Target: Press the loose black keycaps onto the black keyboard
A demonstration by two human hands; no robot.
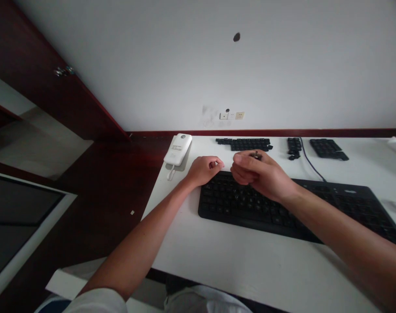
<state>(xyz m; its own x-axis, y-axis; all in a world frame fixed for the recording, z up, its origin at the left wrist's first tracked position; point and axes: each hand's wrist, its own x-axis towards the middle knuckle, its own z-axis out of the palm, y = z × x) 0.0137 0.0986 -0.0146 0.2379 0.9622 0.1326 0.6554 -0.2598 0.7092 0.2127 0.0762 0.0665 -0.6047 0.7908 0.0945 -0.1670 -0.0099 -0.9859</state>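
Observation:
A black keyboard [243, 212] lies across the white table. My right hand [258, 174] is closed above its left half, gripping a slim tool whose dark, metallic end [256, 155] pokes out over the curled fingers. The rest of that tool is hidden in the fist, so its kind is unclear. At the keyboard's far left corner, my left hand [204, 169] has its thumb and fingertips pinched together. Anything between those fingertips is too small to make out.
Along the table's back edge lie black keycaps in groups: a long row [250, 143], a small cluster [294, 147] and a block [328, 148]. A cable [310, 161] runs back from the keyboard. A white device with a strap [179, 149] sits at the left edge.

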